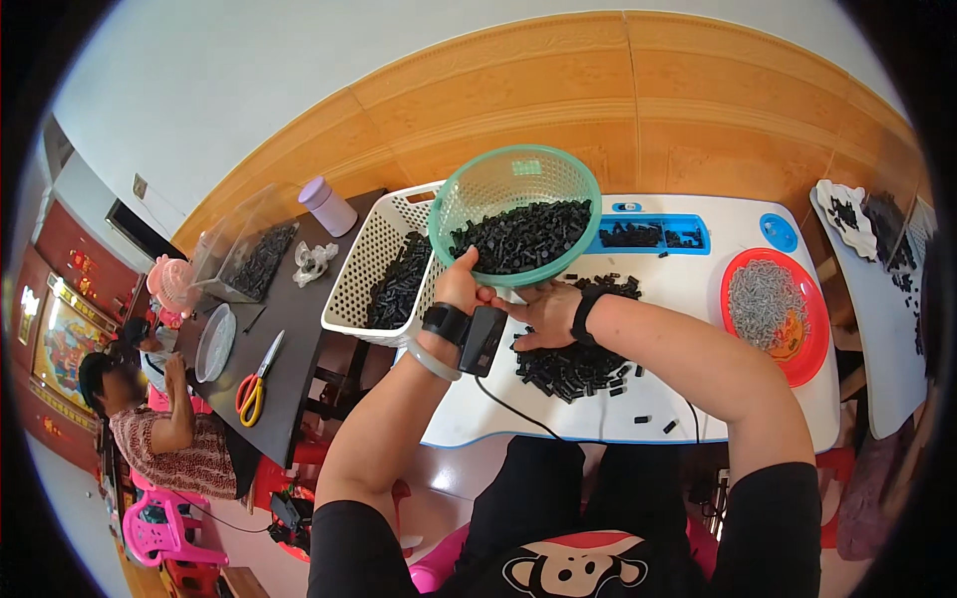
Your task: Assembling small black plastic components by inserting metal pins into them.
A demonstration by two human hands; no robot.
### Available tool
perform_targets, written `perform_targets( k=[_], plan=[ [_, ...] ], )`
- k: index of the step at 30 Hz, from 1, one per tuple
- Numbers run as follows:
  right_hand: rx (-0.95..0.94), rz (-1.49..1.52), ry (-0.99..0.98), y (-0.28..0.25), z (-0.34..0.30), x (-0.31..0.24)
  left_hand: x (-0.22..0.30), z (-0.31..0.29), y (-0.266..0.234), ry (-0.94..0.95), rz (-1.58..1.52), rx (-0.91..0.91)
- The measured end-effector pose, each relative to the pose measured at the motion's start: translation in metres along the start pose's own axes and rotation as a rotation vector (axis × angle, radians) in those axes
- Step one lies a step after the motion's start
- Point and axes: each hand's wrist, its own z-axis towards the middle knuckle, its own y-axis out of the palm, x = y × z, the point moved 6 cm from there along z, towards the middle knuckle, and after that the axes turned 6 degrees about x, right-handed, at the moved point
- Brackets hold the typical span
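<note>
Both forearms are raised from the lower edge, and a green mesh basket (516, 211) heaped with small black parts is held up between the hands above the white counter (698, 289). At the basket's lower rim, toward 7 o'clock, the left hand (461, 289) is closed, its fingers wrapped on the rim. The right hand (543, 314) is placed under the basket at 6 o'clock, palm up; how far its fingers are curled cannot be told, since they are hidden beneath the bowl. A black band is worn on each wrist, and a small black device is strapped at the left one.

Below the basket, a loose pile of black parts (573, 364) is spread on the counter. At 9 o'clock from the basket, a white slotted crate (374, 264) with more black parts is seen. At 3 o'clock, a red dish (812, 349) of grey pieces is set, and a blue tray (648, 235) lies at the counter's far edge. Scissors (254, 384) rest on a dark counter to the left.
</note>
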Motion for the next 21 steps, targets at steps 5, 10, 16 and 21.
perform_targets(
  k=[5,10,16,21],
  plan=[
    [-0.065,-0.043,-0.090,0.008,0.024,-0.015,-0.005,0.034,-0.003,-0.021,0.059,0.044],
    [-0.103,-0.025,-0.111,0.014,0.019,-0.019,-0.007,0.054,-0.006,0.063,0.170,0.089],
    [-0.061,0.068,-0.161,0.002,0.000,-0.015,-0.016,0.075,-0.003,0.053,0.131,0.078],
    [-0.008,0.082,-0.130,-0.006,-0.001,-0.008,-0.014,0.084,0.001,-0.032,0.151,-0.015]
  ],
)
